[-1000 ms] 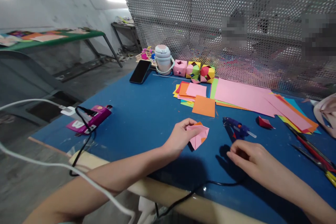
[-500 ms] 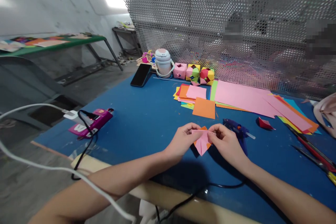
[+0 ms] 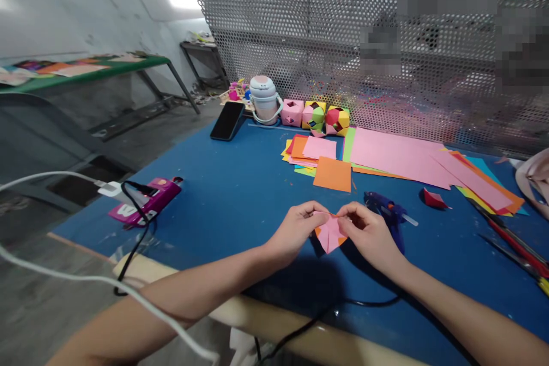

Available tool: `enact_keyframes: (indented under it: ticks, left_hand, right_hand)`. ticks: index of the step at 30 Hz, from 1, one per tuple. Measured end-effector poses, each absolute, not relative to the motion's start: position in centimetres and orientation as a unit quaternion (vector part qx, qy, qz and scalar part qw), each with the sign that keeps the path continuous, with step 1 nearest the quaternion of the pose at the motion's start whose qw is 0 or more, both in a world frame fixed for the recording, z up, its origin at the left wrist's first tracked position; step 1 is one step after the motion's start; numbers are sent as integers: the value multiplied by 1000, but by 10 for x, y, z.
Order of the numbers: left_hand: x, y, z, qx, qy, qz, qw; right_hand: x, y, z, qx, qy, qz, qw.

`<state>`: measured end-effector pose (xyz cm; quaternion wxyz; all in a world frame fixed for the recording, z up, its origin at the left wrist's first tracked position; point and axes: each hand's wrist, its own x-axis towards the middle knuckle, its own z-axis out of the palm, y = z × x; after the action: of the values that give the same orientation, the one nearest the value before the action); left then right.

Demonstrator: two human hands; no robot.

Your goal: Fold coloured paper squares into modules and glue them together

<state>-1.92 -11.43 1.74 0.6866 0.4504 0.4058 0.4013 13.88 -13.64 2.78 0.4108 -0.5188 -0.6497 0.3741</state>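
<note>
Between both hands is a folded pink and orange paper piece (image 3: pixel 329 235), its point toward me. My left hand (image 3: pixel 300 227) pinches its upper left edge between thumb and fingers. On the upper right edge, my right hand (image 3: pixel 364 233) pinches it in the same way. The fingertips hide the top edge in part. Just right of my right hand lies a dark blue glue gun (image 3: pixel 386 210) with a clear stick poking out. A square orange sheet (image 3: pixel 333 174) lies beyond the hands, against a pile of small coloured papers (image 3: pixel 319 147).
Folded paper cubes (image 3: pixel 314 116), a white flask (image 3: pixel 264 100) and a phone (image 3: pixel 227 121) stand along the back. Large pink sheets (image 3: pixel 394 154) lie back right, scissors (image 3: pixel 514 246) at far right. A purple power strip (image 3: pixel 148 203) sits left. A perforated metal screen (image 3: pixel 274 17) rises behind.
The top of the paper piece has been folded or pressed down; the orange tip that stuck up between the fingers no longer shows. Both hands stay in about the same place.
</note>
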Motion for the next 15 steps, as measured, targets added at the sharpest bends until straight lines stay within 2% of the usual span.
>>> enact_keyframes:
  ticks: [4, 7, 15]
  left_hand:
    - [-20, -114, 18, 451, 403, 394, 692]
    - [-20, -115, 21, 489, 422, 389, 657]
    - [-22, -117, 31, 566, 452, 366, 585]
  right_hand:
    - [141, -138, 29, -484, -708, 316, 405]
    - [142, -138, 31, -461, -732, 298, 404]
    - [138, -136, 30, -520, -647, 396, 393]
